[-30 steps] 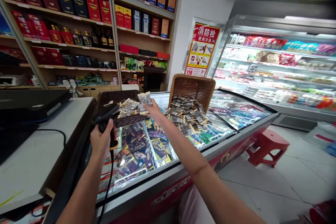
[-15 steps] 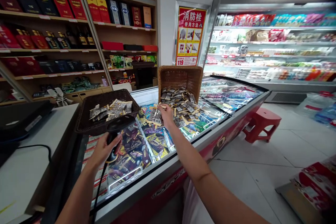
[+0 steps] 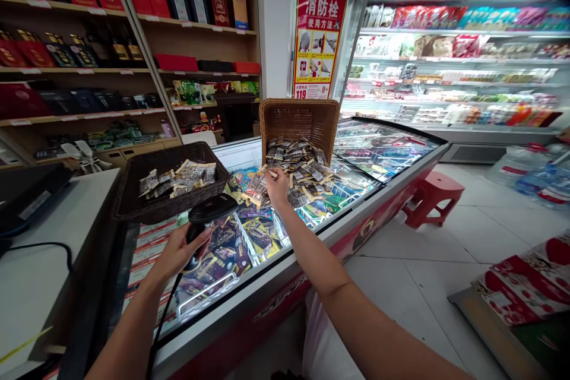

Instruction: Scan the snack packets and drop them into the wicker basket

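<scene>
In my left hand (image 3: 180, 252) is a black barcode scanner (image 3: 214, 206), gripped by its handle, with its head pointed toward the right. A cable trails down from it past my wrist. My right hand (image 3: 278, 185) pinches one small snack packet (image 3: 257, 186) by its edge, in front of the scanner head. That packet looks reddish, as if lit by the scanner. Just behind my right hand, a tipped tan wicker basket (image 3: 299, 108) spills similar packets (image 3: 307, 169) onto the freezer's glass top. A dark wicker basket (image 3: 133, 205) to the left holds more packets (image 3: 189, 178).
The glass-topped chest freezer (image 3: 276, 273) spans the middle, with bagged goods under the glass. At left is a white counter (image 3: 53, 273) with a black device (image 3: 31, 190). A red stool (image 3: 434, 196), water bottles (image 3: 519, 166) and cartons (image 3: 529, 279) stand to the right.
The scanner's head has swung slightly toward the packet in my right hand, and that packet has turned reddish. My view has tilted down a little, with both hands still holding the same things.
</scene>
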### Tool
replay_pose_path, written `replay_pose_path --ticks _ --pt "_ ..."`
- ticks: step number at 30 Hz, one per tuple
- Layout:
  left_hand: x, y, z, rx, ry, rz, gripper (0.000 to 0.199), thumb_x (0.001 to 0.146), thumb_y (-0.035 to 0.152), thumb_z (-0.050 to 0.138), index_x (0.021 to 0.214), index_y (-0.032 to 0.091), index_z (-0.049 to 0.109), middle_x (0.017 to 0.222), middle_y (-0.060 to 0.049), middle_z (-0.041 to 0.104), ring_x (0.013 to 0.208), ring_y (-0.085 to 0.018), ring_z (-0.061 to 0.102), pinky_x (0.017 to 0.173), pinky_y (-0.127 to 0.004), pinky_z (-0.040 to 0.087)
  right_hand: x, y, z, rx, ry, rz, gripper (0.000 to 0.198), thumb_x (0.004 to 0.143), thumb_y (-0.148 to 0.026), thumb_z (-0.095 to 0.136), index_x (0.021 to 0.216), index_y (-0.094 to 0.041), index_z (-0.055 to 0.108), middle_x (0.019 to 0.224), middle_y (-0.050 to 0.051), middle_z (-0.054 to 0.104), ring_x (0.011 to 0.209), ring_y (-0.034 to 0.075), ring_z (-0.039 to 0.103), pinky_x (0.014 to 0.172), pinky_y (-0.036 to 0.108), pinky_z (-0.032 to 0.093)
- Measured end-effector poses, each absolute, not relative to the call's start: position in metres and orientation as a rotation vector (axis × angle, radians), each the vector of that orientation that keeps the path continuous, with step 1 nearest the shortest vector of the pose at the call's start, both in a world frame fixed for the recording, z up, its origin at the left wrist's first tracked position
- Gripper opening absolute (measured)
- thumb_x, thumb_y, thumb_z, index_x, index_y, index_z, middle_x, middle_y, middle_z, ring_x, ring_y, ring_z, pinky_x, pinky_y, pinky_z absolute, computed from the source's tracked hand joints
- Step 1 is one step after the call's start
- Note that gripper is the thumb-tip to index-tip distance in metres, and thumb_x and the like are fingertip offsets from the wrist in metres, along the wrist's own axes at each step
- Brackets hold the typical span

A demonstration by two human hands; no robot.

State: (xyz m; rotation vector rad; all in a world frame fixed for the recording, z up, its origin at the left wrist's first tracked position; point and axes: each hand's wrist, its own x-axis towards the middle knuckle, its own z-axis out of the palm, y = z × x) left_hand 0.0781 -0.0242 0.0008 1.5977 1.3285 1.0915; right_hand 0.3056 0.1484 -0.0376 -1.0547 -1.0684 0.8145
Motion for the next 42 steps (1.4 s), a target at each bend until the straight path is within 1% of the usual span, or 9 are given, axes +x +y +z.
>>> replay_pose_path --ticks 8,12,16,20,27,31,36,39,42 --pt "0.077 -0.022 -0.005 1.638 1.324 1.131 0.035 0.079 0.047 0.08 0.069 0.022 0.058 0.05 0.003 0.054 0.045 -0.013 0.046 0.051 -0.026 0.038 0.307 0.149 -0.037 -1.075 -1.085 0.78 0.029 0.092 -0.05 0.063 0.093 -0.021 0.065 0.07 -0.004 0.056 0.06 0.013 0.046 0.057 0.025 0.038" --pt "0.076 -0.022 -0.004 1.601 1.358 1.166 0.039 0.08 0.053 0.078 0.068 0.022 0.057 0.051 0.003 0.054 0.045 -0.013 0.047 0.051 -0.026 0.039 0.332 0.158 -0.03 -1.185 -0.789 0.544 0.023 0.098 -0.042 0.056 0.101 -0.02 0.061 0.093 0.006 0.067 0.079 0.019 0.061 0.073 0.03 0.049" --pt "0.072 -0.022 0.0 1.554 1.418 1.214 0.044 0.082 0.059 0.075 0.066 0.021 0.056 0.048 0.002 0.053 0.045 -0.013 0.045 0.048 -0.025 0.036 0.355 0.168 -0.026 -1.294 -0.466 0.384 0.026 0.103 -0.037 0.042 0.119 -0.019 0.05 0.114 0.019 0.066 0.097 0.025 0.066 0.083 0.036 0.053" --pt "0.065 -0.021 -0.001 1.448 1.421 1.286 0.045 0.078 0.061 0.078 0.071 0.021 0.058 0.05 0.004 0.052 0.045 -0.012 0.044 0.046 -0.025 0.035 0.357 0.173 -0.031 -1.282 -0.539 0.392 0.03 0.102 -0.033 0.042 0.128 -0.019 0.045 0.122 0.02 0.063 0.104 0.026 0.066 0.089 0.038 0.054" --pt "0.052 -0.015 -0.01 1.356 1.435 1.325 0.053 0.074 0.07 0.08 0.08 0.022 0.059 0.057 0.003 0.058 0.045 -0.013 0.045 0.046 -0.026 0.037 0.352 0.182 -0.039 -1.414 -0.769 0.411 0.032 0.098 -0.033 0.05 0.124 -0.015 0.057 0.134 0.024 0.055 0.12 0.032 0.057 0.103 0.044 0.047" --pt "0.051 -0.013 -0.011 1.33 1.428 1.343 0.055 0.072 0.071 0.081 0.082 0.022 0.059 0.057 0.004 0.058 0.044 -0.012 0.046 0.044 -0.026 0.037 0.345 0.182 -0.044 -1.511 -1.042 0.399 0.045 0.094 -0.04 0.061 0.13 -0.012 0.061 0.158 0.029 0.035 0.143 0.041 0.037 0.111 0.053 0.04" --pt "0.056 -0.018 0.002 1.213 1.427 1.508 0.055 0.062 0.061 0.091 0.084 0.02 0.062 0.059 0.004 0.06 0.044 -0.011 0.048 0.041 -0.024 0.038 0.338 0.166 -0.038 -1.546 -1.187 0.171 0.045 0.094 -0.036 0.061 0.133 -0.014 0.062 0.162 0.027 0.031 0.152 0.043 0.02 0.119 0.067 0.023" --pt "0.052 -0.025 0.015 0.998 1.44 1.803 0.053 0.064 0.055 0.091 0.085 0.018 0.06 0.062 0.004 0.061 0.046 -0.01 0.051 0.042 -0.023 0.04 0.317 0.155 -0.022 -1.43 -1.285 0.055 0.039 0.097 -0.033 0.059 0.131 -0.017 0.063 0.16 0.024 0.035 0.151 0.04 0.022 0.118 0.067 0.025" --pt "0.039 -0.029 0.023 0.728 1.453 2.107 0.046 0.071 0.051 0.086 0.087 0.019 0.057 0.062 0.006 0.058 0.047 -0.01 0.05 0.043 -0.023 0.041 0.265 0.151 0.0 -1.256 -1.542 0.073 0.031 0.097 -0.03 0.058 0.125 -0.019 0.066 0.151 0.02 0.046 0.144 0.036 0.036 0.117 0.06 0.031"
